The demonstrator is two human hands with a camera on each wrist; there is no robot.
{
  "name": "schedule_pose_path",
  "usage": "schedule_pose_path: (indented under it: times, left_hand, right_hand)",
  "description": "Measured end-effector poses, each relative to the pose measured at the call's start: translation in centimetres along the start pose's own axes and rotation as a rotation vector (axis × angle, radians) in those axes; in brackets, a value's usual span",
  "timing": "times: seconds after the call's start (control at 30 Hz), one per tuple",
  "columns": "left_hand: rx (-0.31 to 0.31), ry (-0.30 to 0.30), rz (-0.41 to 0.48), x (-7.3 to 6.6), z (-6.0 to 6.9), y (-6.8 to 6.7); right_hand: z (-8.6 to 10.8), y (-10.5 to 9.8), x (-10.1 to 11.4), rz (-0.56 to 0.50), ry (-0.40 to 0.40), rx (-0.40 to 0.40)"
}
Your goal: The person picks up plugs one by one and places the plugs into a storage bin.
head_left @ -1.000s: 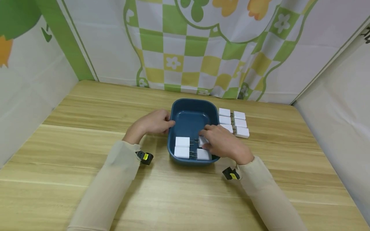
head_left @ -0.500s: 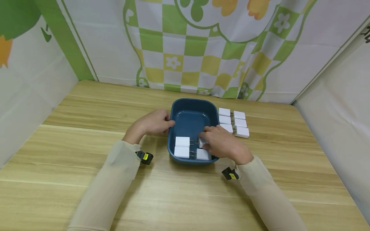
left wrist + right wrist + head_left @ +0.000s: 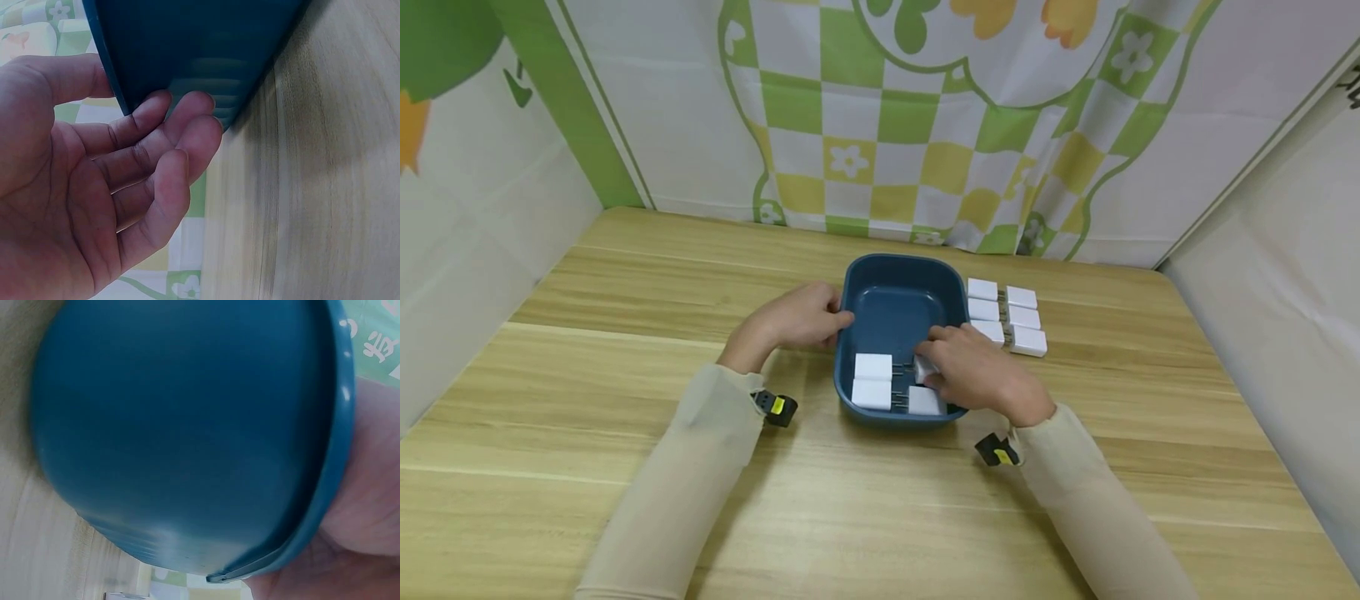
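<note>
A dark blue plastic bin (image 3: 891,321) stands on the wooden table in the head view. My left hand (image 3: 797,317) grips its left rim, thumb over the edge; in the left wrist view the curled fingers (image 3: 199,137) lie against the outer wall. Reaching over the right rim, my right hand (image 3: 983,371) pinches a white charger plug (image 3: 922,368), partly covered by the fingers. Two more plugs (image 3: 872,381) lie at the bin's near left, prongs facing right. Nearest the front right is another plug (image 3: 926,401), prongs facing left. The bin wall hides the right fingertips in the right wrist view.
Right of the bin, several white charger plugs (image 3: 1022,318) lie in two columns, prongs facing each other. A checkered curtain (image 3: 917,158) hangs behind the table (image 3: 880,517), with pale walls at both sides.
The plug at the bin's front right has shifted slightly left. Both hands keep almost the same place, the left on the rim and the right on its plug.
</note>
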State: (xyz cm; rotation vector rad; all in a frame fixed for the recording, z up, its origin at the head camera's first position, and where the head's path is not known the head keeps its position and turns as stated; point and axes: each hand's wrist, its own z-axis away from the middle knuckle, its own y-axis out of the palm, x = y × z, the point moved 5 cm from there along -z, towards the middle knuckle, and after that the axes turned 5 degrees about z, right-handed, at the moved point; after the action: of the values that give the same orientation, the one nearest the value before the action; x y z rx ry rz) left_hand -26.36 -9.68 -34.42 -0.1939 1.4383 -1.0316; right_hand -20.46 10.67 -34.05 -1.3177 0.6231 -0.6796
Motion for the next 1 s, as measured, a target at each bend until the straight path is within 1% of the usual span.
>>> schedule_pose_path:
  times: [0.23,0.63,1.0]
  left_hand:
    - [-0.001,0.006,0.001,0.06,-0.06,0.04]
    - [-0.003,0.003,-0.005,0.10,-0.03,0.06]
    - [-0.003,-0.002,-0.005,-0.21,0.12,0.02]
  right_hand:
    - [0.05,0.02,-0.04,-0.010,-0.011,-0.003]
    - [0.10,-0.16,0.05,-0.004,-0.001,-0.005]
    - [0.18,-0.27,0.08,-0.005,-0.008,-0.006]
